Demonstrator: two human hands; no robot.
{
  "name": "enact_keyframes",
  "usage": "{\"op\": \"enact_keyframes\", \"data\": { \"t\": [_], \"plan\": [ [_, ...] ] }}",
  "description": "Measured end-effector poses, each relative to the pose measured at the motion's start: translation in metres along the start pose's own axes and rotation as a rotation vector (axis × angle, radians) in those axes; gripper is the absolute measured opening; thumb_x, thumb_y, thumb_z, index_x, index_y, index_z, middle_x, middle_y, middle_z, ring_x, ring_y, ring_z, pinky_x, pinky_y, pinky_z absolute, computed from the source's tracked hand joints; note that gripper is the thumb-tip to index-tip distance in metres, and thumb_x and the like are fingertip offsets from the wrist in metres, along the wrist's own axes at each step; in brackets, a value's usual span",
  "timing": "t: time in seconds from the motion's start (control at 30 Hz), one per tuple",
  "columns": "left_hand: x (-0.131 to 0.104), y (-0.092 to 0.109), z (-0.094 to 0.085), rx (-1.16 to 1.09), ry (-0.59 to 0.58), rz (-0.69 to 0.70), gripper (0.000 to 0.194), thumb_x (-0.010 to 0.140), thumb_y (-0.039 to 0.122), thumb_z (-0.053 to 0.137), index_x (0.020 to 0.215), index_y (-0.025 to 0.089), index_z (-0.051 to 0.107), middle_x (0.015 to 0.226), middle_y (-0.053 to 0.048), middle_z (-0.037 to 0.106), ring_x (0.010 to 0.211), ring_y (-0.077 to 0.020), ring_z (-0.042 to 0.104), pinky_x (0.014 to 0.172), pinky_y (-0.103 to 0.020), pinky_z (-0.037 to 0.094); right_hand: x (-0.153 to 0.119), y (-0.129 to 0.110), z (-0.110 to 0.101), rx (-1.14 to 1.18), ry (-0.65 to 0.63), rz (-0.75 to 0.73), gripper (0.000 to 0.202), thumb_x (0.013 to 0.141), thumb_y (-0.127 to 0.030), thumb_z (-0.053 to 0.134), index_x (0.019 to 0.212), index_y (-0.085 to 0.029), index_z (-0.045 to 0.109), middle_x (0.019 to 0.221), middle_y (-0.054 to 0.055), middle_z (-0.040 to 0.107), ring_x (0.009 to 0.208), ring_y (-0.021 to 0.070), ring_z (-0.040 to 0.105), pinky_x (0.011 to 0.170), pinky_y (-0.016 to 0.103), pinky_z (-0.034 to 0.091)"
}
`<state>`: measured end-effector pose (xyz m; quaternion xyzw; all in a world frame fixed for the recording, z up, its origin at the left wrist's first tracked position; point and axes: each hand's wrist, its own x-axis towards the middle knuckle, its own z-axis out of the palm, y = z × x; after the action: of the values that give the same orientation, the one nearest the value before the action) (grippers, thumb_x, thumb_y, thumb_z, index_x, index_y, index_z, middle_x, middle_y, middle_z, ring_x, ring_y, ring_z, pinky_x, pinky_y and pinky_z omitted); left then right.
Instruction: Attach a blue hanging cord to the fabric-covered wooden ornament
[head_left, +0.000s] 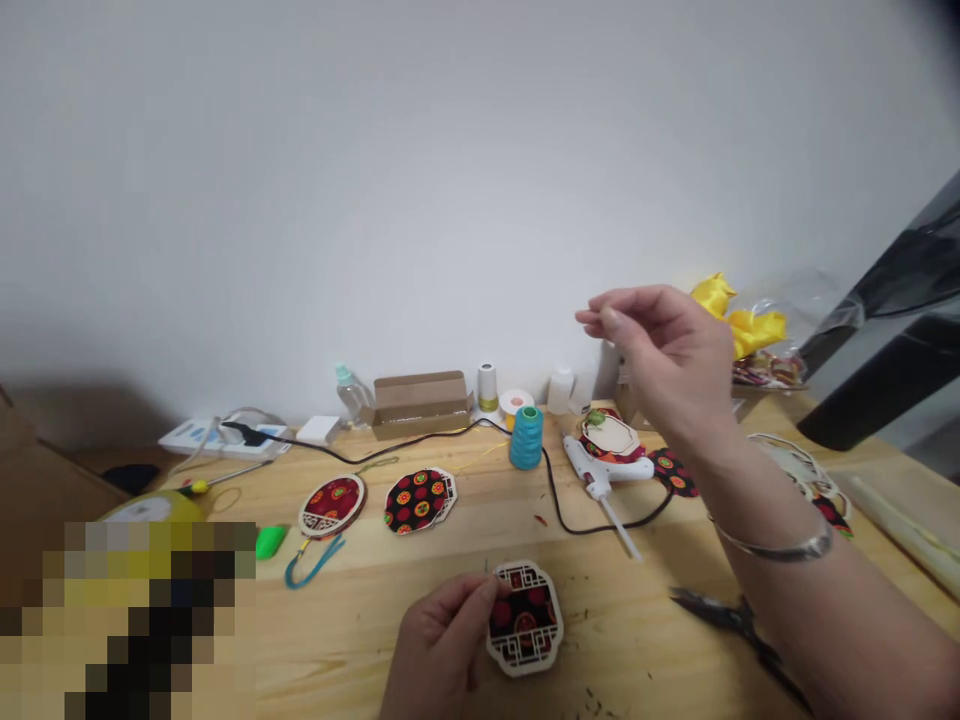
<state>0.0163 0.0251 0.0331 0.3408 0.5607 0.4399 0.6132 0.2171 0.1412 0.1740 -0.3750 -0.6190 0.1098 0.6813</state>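
My left hand (454,635) pinches the left edge of a flower-shaped ornament (527,612), with a pale wooden lattice frame over dark red and black patterned fabric. My right hand (652,340) is raised high over the table, thumb and fingertips pressed together; whatever they hold, if anything, is too fine to make out. Below that forearm lie dark-handled scissors (731,615). Behind the ornament stands a cone of teal thread (526,438), and a white glue gun (600,470) lies to its right with a glue stick protruding toward me.
A round ornament (332,505) with a teal cord and an octagonal fabric piece (420,500) lie left of centre. Along the wall are a power strip (217,437), a cardboard box (421,402) and a spray bottle (351,395). A black cable (555,500) crosses the table.
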Motion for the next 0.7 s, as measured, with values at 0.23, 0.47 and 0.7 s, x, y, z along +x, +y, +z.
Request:
{"op": "enact_keyframes", "data": {
  "t": [0.23, 0.47, 0.7],
  "plan": [
    [-0.004, 0.005, 0.003, -0.053, -0.044, -0.052, 0.032, 0.063, 0.042, 0.069, 0.069, 0.011, 0.069, 0.039, 0.01, 0.032, 0.035, -0.0032, 0.022, 0.036, -0.018, 0.015, -0.074, 0.018, -0.06, -0.694, -0.82, 0.014, 0.044, 0.072, -0.005, 0.047, 0.112, -0.021, 0.054, 0.121, 0.01, 0.054, 0.108, 0.0244, 0.053, 0.087, 0.04, 0.045],
    [-0.003, 0.005, 0.007, -0.177, -0.079, -0.075, 0.024, 0.068, 0.034, 0.068, 0.07, 0.01, 0.068, 0.04, 0.01, 0.032, 0.037, -0.0028, 0.019, 0.037, -0.018, 0.012, -0.165, 0.021, -0.165, -1.069, -0.988, 0.397, 0.022, 0.07, -0.016, 0.046, 0.08, -0.02, 0.065, 0.088, 0.014, 0.066, 0.078, 0.0264, 0.064, 0.068, 0.037, 0.052],
    [-0.003, 0.003, 0.013, -0.202, -0.121, -0.092, 0.018, 0.07, 0.029, 0.067, 0.068, 0.011, 0.066, 0.043, 0.01, 0.031, 0.038, -0.003, 0.02, 0.038, -0.019, 0.012, -0.211, 0.033, -0.201, -1.108, -0.863, 0.493, 0.034, 0.069, -0.026, 0.046, 0.098, -0.015, 0.06, 0.1, 0.017, 0.065, 0.09, 0.0318, 0.061, 0.08, 0.044, 0.049]
  ]
}}
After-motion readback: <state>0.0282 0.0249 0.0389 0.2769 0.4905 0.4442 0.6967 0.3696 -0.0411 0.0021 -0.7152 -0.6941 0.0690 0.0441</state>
